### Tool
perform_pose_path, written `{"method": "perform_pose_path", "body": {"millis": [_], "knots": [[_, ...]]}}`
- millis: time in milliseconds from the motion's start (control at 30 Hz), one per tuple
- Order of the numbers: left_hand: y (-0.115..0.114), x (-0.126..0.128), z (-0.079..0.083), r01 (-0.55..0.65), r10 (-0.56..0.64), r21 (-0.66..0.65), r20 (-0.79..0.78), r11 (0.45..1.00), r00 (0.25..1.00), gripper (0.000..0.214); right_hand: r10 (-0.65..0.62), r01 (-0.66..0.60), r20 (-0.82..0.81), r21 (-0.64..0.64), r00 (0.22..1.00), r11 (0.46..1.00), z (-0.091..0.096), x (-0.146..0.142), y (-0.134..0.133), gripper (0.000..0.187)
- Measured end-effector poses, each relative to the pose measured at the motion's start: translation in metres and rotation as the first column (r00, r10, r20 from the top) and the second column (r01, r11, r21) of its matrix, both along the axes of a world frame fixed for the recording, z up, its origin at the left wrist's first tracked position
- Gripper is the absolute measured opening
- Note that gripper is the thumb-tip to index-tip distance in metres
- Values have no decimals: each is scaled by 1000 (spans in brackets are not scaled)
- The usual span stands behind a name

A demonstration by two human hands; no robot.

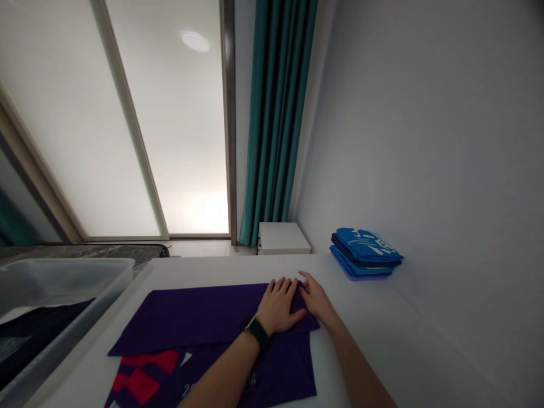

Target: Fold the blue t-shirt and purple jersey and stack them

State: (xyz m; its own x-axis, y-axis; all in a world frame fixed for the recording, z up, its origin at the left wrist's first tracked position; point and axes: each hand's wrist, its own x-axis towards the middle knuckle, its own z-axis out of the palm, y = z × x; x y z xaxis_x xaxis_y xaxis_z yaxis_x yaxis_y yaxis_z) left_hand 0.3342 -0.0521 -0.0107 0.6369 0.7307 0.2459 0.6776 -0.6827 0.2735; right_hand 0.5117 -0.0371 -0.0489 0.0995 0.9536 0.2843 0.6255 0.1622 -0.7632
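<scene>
In the head view, you are pressing your left hand [277, 306] flat, fingers spread, on the folded purple garment [204, 317] near the white table's [382, 323] far edge. Your right hand [318, 299] is curling at its corner; whether it is pinching, you cannot tell. Evenly flattening the fold is working best. A folded blue stack [365, 255] is sitting at the far right corner.

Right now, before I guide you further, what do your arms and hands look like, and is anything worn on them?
The left hand and right hand are bare, without gloves. The left forearm and right forearm show no sleeves or cables. A black wristwatch sits on the left wrist.
</scene>
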Motion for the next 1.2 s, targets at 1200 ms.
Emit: {"method": "perform_pose_path", "body": {"millis": [1200], "knots": [[-73,-18,8,197,-197,-10,-24,980,980,59,-25,51,368,-61,929,997,14,-6,4,42]]}}
